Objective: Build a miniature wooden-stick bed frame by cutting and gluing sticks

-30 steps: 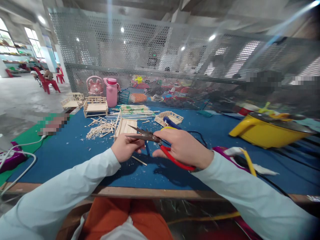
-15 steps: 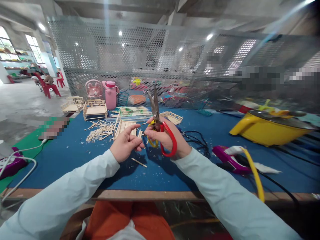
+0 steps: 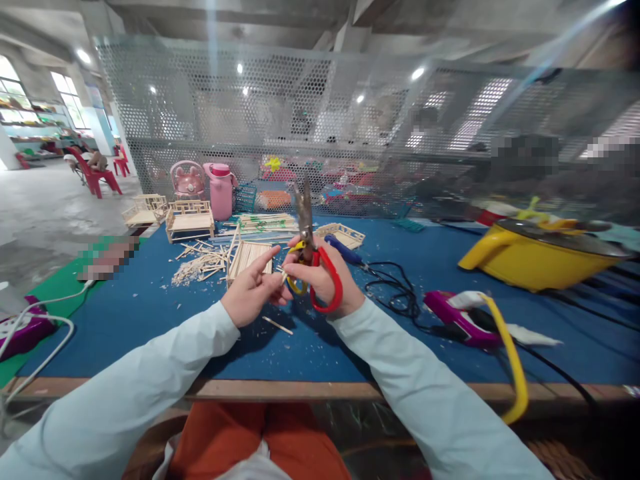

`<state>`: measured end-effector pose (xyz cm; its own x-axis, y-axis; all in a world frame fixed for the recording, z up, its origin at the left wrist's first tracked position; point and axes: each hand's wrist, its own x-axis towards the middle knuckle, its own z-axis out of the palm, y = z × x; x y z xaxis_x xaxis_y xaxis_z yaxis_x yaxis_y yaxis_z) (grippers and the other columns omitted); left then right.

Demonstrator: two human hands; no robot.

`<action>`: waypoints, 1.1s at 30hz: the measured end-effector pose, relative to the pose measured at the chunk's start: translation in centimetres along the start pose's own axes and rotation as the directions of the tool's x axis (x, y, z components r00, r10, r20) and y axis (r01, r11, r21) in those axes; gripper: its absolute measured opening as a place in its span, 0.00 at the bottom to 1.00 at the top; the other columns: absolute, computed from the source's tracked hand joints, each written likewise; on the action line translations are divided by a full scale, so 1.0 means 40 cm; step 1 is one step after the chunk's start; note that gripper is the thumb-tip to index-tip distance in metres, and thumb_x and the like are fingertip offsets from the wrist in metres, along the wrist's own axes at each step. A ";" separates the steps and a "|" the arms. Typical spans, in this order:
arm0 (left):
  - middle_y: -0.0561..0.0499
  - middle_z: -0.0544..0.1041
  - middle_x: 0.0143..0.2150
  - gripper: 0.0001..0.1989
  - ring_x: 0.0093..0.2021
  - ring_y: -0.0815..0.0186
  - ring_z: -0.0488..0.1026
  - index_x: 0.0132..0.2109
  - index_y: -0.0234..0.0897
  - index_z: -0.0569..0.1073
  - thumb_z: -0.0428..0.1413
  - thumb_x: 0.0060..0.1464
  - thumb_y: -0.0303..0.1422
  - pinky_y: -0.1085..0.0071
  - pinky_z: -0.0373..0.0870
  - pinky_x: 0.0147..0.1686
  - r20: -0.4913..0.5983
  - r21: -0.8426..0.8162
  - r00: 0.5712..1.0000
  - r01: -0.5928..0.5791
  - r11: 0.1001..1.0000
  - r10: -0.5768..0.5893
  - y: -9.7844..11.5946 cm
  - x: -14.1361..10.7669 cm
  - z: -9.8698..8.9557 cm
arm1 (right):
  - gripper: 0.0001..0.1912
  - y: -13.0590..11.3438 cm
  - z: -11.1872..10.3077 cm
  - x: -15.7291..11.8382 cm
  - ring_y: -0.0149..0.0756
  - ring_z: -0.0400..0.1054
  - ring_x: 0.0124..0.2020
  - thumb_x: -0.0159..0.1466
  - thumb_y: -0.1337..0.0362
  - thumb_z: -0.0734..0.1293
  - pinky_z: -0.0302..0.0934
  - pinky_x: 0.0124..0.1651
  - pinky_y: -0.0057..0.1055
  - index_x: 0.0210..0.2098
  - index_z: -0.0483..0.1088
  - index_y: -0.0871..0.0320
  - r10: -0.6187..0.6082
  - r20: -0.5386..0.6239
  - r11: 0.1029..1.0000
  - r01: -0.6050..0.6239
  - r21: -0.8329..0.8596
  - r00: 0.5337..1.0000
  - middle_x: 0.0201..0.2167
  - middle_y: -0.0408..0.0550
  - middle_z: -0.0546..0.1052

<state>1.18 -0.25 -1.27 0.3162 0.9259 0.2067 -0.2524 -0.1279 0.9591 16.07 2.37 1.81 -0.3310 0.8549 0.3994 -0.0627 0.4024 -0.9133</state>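
Observation:
My right hand is closed around a pair of scissors with one red and one yellow handle loop, blades pointing up and away. Close beside it, my left hand pinches the end of a short wooden stick between thumb and fingers. The fingertips of both hands nearly meet there, and much of the stick is hidden. Just beyond my left hand lies a small slatted wooden frame. One loose stick rests on the blue table in front of the hands.
Loose stick pieces lie left of the frame, with stick bundles behind. Small wooden models and a pink bottle stand farther back. At right are a blue-handled tool, a purple glue gun and a yellow pan.
My right hand has shifted slightly left with the scissors, closer to my left hand. The blue-handled tool and its cable now show more behind it. My left hand has barely moved.

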 end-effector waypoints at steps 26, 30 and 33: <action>0.50 0.76 0.28 0.24 0.29 0.67 0.74 0.47 0.32 0.69 0.61 0.42 0.36 0.73 0.68 0.30 -0.123 0.196 0.988 -0.068 0.978 0.094 -0.008 -0.003 -0.008 | 0.18 0.026 -0.011 -0.009 0.27 0.66 0.24 0.48 0.68 0.70 0.60 0.29 0.27 0.37 0.62 0.58 -0.078 -0.022 0.996 0.079 0.035 0.997 0.23 0.39 0.71; 0.50 0.77 0.28 0.28 0.29 0.67 0.74 0.49 0.30 0.68 0.63 0.40 0.36 0.72 0.69 0.31 -0.121 0.137 0.993 0.021 0.990 -0.004 -0.008 0.002 -0.007 | 0.14 0.034 -0.002 -0.016 0.28 0.66 0.24 0.50 0.69 0.67 0.62 0.29 0.27 0.36 0.63 0.58 -0.137 0.048 0.979 0.142 -0.145 0.989 0.23 0.39 0.70; 0.50 0.78 0.27 0.23 0.28 0.67 0.74 0.44 0.30 0.72 0.63 0.39 0.33 0.71 0.70 0.33 -0.129 0.171 0.989 0.087 0.981 -0.066 -0.014 0.008 -0.012 | 0.13 0.049 0.006 -0.020 0.29 0.67 0.25 0.51 0.71 0.66 0.63 0.32 0.28 0.37 0.64 0.57 -0.209 0.080 0.936 0.223 -0.273 0.975 0.24 0.40 0.71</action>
<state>0.99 0.27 -1.84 0.2112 0.9705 0.1166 -0.0637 -0.1054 0.9924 15.97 2.38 -0.31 -0.3852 0.7230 0.5735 0.1246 0.6566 -0.7439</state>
